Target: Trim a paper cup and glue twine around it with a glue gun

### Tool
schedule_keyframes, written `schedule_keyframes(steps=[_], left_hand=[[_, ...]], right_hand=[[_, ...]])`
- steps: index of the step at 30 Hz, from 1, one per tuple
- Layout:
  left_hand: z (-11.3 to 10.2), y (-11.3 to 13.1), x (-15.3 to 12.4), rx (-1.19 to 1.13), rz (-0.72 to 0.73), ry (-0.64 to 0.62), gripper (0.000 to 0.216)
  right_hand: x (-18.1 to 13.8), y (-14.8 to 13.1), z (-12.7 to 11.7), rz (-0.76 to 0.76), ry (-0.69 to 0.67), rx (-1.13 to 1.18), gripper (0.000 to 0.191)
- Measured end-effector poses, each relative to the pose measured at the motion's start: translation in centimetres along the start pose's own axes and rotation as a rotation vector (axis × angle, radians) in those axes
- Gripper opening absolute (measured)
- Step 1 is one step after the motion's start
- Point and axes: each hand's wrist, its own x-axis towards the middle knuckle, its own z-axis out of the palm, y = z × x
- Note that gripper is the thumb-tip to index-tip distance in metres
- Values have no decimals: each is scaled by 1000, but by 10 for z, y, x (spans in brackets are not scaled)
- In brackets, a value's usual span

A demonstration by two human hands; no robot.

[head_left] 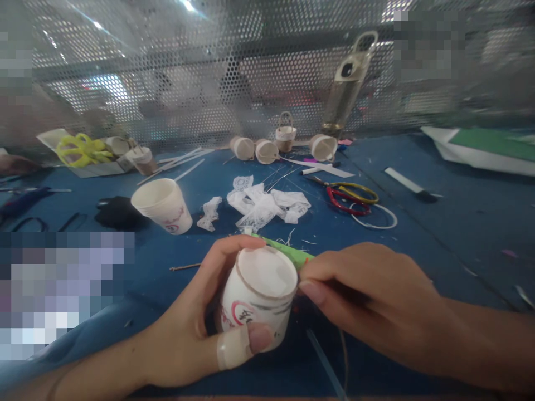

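Note:
My left hand [196,323] is wrapped around a white paper cup [267,320] with a red and black print. A pale band or tape circles its thumb. One round end of the cup tilts up toward me, with a thin brown cord [254,291] along its rim. At the rim's right side, my right hand [368,301] pinches with thumb and forefinger, apparently on this cord, whose loose length hangs below the hand. The exact pinch point is hidden by the fingertips. Behind the cup lies a green strip [288,250], partly covered.
Another paper cup [161,203] stands left, beside white lace [267,206]. Scissors [351,195] with red and yellow handles lie right of the lace. Several small cord-wrapped cups [266,151] and a clear bottle [345,94] line the perforated metal screen [200,83]. A clear stick [324,362] lies in front.

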Motion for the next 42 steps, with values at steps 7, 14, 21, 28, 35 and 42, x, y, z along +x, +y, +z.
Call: schedule_keyframes(steps=[7, 14, 21, 28, 35, 42], left_hand=[[-3, 0, 2, 45, 7, -14, 64], [-1, 3, 1, 75, -26, 21, 61], [-5, 1, -1, 57, -124, -32, 67], [-3, -3, -1, 45, -166, 8, 70], [-3, 0, 1, 49, -151, 7, 57], [-4, 2, 0, 114, -129, 26, 58]], right_hand=[[-4, 1, 4, 8, 6, 18, 23], [-3, 3, 5, -12, 7, 50, 20], [-1, 3, 5, 2, -28, 33, 21], [2, -1, 5, -15, -28, 22, 25], [3, -1, 6, -38, -21, 15, 21], [0, 2, 7, -51, -16, -10, 21]])
